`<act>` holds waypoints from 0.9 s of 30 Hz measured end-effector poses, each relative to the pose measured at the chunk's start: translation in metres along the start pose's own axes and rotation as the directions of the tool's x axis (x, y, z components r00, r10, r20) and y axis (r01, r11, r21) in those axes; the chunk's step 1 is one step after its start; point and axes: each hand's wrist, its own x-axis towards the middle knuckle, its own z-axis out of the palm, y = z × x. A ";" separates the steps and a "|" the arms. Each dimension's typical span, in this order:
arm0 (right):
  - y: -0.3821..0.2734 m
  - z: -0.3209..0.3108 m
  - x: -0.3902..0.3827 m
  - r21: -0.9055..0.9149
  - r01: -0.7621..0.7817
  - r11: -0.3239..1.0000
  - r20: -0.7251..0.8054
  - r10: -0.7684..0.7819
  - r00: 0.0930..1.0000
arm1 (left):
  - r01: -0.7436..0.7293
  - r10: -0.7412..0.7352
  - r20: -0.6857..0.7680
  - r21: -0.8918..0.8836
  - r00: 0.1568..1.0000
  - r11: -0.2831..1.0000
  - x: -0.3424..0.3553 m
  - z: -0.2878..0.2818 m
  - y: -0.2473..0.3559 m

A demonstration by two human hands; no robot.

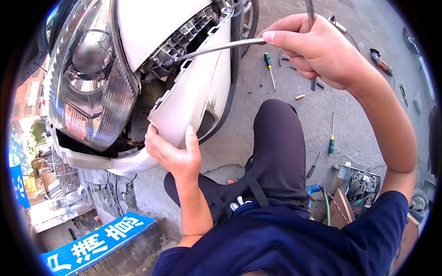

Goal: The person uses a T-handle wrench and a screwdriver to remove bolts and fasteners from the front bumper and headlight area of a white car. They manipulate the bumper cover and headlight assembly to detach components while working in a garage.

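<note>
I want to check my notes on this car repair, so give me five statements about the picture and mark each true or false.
1. The right hand grips a metal rod. True.
2. The left hand is clear of the white bumper. False: it touches the bumper's lower corner.
3. Two green-handled screwdrivers lie on the ground. True.
4. The orange-and-grey power tool is in the left hand. False: it lies on the ground.
5. The headlight is left of both hands. True.
</note>
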 end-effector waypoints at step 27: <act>0.003 -0.010 0.012 -0.181 0.153 0.971 0.042 -0.148 0.988 | -0.237 0.251 0.051 0.555 0.967 0.797 0.064 0.037 0.051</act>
